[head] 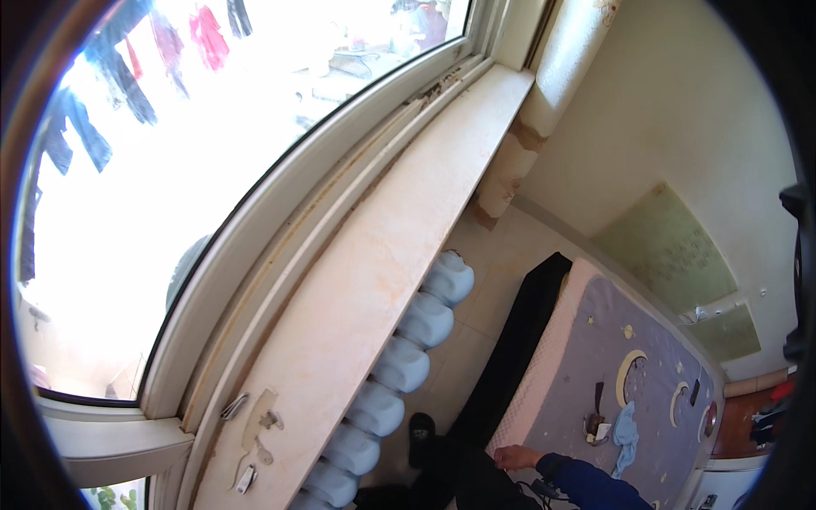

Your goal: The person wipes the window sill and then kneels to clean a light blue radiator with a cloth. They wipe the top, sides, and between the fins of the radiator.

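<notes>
My right hand (516, 458), in a dark blue sleeve, rests by my black-trousered leg (488, 481) near the pink edge of a mattress (529, 395). Its fingers look curled, and whether anything is in them cannot be made out. My left hand is out of view. On the grey-purple bed sheet (590, 357), printed with moons and stars, lie a light blue cloth (626, 433) and a small brown object with a white part (597, 428). Close to my sleeve runs a dark cord (542, 491).
A pale stone windowsill (382, 255) crosses the view, holding several small objects, including a white one (246, 479). Below it stands a light blue radiator (401, 363). A black bed frame (519, 331) edges the mattress. Clothes (207, 38) hang beyond the window. A rolled curtain (567, 70) hangs beside it.
</notes>
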The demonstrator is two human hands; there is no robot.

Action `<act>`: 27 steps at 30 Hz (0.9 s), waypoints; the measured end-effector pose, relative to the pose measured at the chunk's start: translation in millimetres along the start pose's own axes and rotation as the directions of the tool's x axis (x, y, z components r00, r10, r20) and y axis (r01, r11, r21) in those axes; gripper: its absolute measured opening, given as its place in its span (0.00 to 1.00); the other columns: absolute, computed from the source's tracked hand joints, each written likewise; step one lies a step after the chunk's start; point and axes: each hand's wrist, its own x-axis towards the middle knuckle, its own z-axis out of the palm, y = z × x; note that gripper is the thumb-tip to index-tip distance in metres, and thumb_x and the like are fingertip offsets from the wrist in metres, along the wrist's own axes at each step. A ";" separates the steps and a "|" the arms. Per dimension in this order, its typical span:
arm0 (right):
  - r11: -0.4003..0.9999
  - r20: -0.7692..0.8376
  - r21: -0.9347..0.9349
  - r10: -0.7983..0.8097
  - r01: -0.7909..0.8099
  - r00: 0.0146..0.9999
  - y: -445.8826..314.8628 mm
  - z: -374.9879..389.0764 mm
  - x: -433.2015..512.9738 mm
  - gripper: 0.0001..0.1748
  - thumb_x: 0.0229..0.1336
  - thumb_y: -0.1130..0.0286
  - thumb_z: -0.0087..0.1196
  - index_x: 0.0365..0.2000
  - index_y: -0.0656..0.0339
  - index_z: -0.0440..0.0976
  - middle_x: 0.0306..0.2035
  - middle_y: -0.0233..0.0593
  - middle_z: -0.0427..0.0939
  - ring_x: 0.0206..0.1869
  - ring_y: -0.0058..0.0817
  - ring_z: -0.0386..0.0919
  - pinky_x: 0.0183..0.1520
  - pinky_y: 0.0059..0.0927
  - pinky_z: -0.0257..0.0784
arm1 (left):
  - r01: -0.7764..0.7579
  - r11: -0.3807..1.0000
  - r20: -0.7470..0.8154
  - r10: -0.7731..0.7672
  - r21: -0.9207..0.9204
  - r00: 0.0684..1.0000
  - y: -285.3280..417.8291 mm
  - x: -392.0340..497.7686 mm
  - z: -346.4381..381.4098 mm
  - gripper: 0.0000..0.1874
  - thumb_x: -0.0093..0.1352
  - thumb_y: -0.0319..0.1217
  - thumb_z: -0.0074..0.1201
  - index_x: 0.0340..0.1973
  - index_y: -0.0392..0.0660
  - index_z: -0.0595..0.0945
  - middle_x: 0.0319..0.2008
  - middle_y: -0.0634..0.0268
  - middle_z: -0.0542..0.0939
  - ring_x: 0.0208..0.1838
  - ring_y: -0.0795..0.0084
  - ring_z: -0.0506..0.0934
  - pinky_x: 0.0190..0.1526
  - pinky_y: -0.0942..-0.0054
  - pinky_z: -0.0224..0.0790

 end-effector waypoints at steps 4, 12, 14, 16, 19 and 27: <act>0.998 -0.014 -0.057 0.008 -0.008 1.000 -30.2 -15.2 -22.4 0.19 0.60 0.56 0.60 0.46 0.57 0.77 0.36 0.41 0.84 0.37 0.32 0.83 0.41 0.37 0.77 | -0.368 0.930 0.103 0.365 0.005 0.925 -16.0 40.4 -15.9 0.44 0.70 0.48 0.63 0.73 0.37 0.65 0.67 0.54 0.73 0.65 0.60 0.73 0.61 0.57 0.70; 0.945 -0.050 -0.143 -0.305 0.295 0.951 -126.3 -51.3 -63.4 0.26 0.64 0.52 0.59 0.54 0.59 0.74 0.42 0.42 0.84 0.43 0.33 0.83 0.44 0.34 0.77 | -0.632 0.733 0.120 0.671 -0.251 0.731 45.9 -60.2 -18.5 0.23 0.73 0.33 0.59 0.61 0.36 0.78 0.57 0.57 0.81 0.58 0.65 0.78 0.59 0.68 0.73; 0.916 -0.020 -0.123 -0.387 0.381 0.922 -176.8 -52.9 -85.8 0.28 0.66 0.50 0.58 0.56 0.61 0.73 0.46 0.45 0.83 0.47 0.33 0.82 0.46 0.35 0.77 | -0.689 0.667 0.150 0.741 -0.284 0.655 80.1 -104.7 -14.5 0.21 0.73 0.32 0.59 0.59 0.36 0.80 0.56 0.58 0.82 0.57 0.66 0.79 0.58 0.69 0.73; 0.906 0.061 -0.018 -0.422 0.423 0.905 -233.1 -45.7 -111.5 0.32 0.67 0.47 0.57 0.59 0.63 0.72 0.51 0.47 0.82 0.52 0.35 0.81 0.52 0.36 0.76 | -0.735 0.599 0.161 0.798 -0.316 0.581 107.9 -135.6 -9.9 0.20 0.73 0.31 0.59 0.59 0.36 0.80 0.55 0.59 0.82 0.57 0.67 0.79 0.58 0.69 0.73; 0.790 0.201 0.036 -0.605 0.612 0.770 -311.7 -14.8 -147.7 0.40 0.67 0.42 0.57 0.65 0.62 0.68 0.58 0.42 0.78 0.58 0.32 0.77 0.62 0.33 0.71 | -0.783 0.507 0.163 0.861 -0.359 0.482 133.0 -160.0 -6.2 0.20 0.73 0.31 0.58 0.59 0.37 0.79 0.55 0.60 0.82 0.57 0.67 0.79 0.58 0.69 0.73; 0.334 0.050 0.486 -0.933 0.808 0.356 -417.4 90.9 -220.3 0.39 0.59 0.65 0.68 0.68 0.58 0.65 0.62 0.34 0.73 0.65 0.25 0.68 0.69 0.31 0.62 | -0.826 0.358 0.110 0.932 -0.435 0.346 139.0 -182.0 -25.7 0.19 0.73 0.29 0.57 0.59 0.38 0.79 0.54 0.62 0.82 0.55 0.68 0.79 0.58 0.69 0.73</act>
